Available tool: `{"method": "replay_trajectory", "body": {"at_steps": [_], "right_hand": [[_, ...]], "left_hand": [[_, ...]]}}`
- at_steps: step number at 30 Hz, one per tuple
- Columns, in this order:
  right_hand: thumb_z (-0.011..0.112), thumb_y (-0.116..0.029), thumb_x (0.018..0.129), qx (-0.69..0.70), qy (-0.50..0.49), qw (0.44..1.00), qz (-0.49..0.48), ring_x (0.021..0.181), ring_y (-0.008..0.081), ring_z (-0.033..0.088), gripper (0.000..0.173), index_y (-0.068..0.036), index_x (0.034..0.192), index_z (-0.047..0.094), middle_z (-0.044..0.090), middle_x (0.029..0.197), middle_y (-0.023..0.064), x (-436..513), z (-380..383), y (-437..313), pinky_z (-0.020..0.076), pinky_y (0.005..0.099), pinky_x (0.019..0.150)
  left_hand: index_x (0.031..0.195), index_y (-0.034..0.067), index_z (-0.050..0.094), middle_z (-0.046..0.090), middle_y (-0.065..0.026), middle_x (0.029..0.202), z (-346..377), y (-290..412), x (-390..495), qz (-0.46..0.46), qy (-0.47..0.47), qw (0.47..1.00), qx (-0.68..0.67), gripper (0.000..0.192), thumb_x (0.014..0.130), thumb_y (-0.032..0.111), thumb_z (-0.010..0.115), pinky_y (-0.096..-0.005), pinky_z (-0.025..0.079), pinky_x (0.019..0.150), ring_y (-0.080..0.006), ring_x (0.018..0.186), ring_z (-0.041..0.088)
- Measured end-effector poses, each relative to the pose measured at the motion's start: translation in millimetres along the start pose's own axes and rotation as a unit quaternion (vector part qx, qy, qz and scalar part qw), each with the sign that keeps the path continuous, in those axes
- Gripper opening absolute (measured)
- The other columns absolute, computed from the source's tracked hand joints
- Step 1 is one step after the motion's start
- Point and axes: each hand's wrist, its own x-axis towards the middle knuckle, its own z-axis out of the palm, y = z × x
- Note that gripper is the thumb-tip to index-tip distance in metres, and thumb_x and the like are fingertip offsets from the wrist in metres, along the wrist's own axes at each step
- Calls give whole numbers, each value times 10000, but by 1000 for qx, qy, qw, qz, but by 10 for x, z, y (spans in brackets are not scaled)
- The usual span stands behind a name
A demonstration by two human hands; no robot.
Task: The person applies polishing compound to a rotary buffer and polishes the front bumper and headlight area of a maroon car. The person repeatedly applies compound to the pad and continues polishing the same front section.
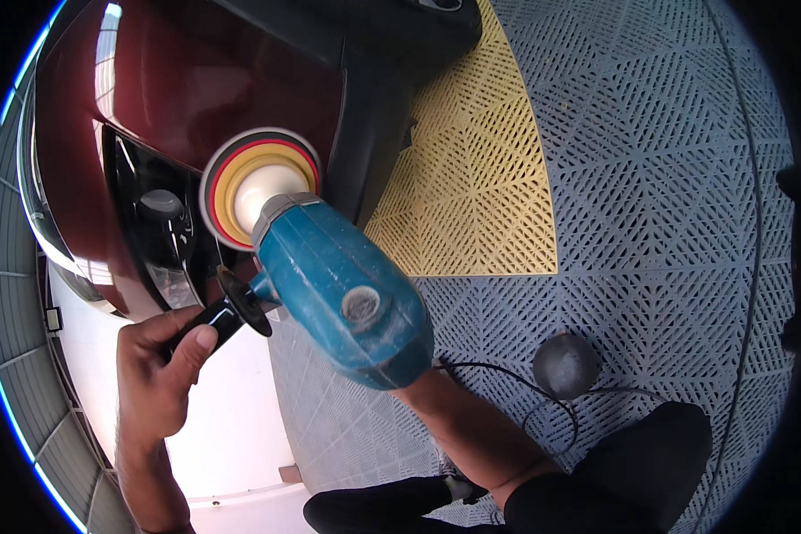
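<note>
A teal rotary polisher spans the middle of the view, its housing scuffed and dusty. My left hand grips the black side handle, thumb along its top. At the rear of the housing, my right forearm leads to the tool; the right hand itself is hidden behind the housing. The round backing pad, ringed yellow, red and dark, is over a glossy dark red car panel, beside a headlight. Whether its face touches the paint cannot be seen.
Black plastic trim borders the panel. Yellow grid tiles and grey grid tiles cover the floor. A dark round object sits near a looping black cable. My knee is at lower right; a white wall stands left.
</note>
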Motion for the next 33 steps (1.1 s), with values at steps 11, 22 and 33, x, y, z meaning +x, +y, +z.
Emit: {"method": "replay_trajectory", "body": {"at_steps": [11, 22, 33], "right_hand": [[539, -195, 1083, 1, 111, 986, 127, 978, 161, 752, 216, -65, 1253, 557, 696, 1133, 103, -269, 110, 83, 669, 323, 868], [441, -320, 1116, 147, 94, 977, 121, 1059, 250, 742, 410, -39, 1406, 513, 666, 1284, 167, 1, -230, 73, 662, 420, 898], [646, -200, 1030, 43, 126, 979, 153, 1011, 162, 737, 313, -48, 1285, 547, 687, 1155, 99, -330, -6, 109, 660, 312, 857]], "left_hand": [[1102, -79, 748, 568, 4, 645, -18, -367, -227, -5, 11, 1000, -25, 404, 949, 295, 775, -237, 360, 540, -63, 600, 471], [1073, -30, 778, 574, 7, 626, 37, -234, 5, 34, 24, 999, -15, 379, 964, 332, 757, -236, 353, 518, -62, 553, 471], [1048, -80, 744, 567, 0, 658, 49, -418, -212, 13, 5, 1000, -10, 400, 951, 308, 773, -251, 339, 556, -74, 619, 431]]}}
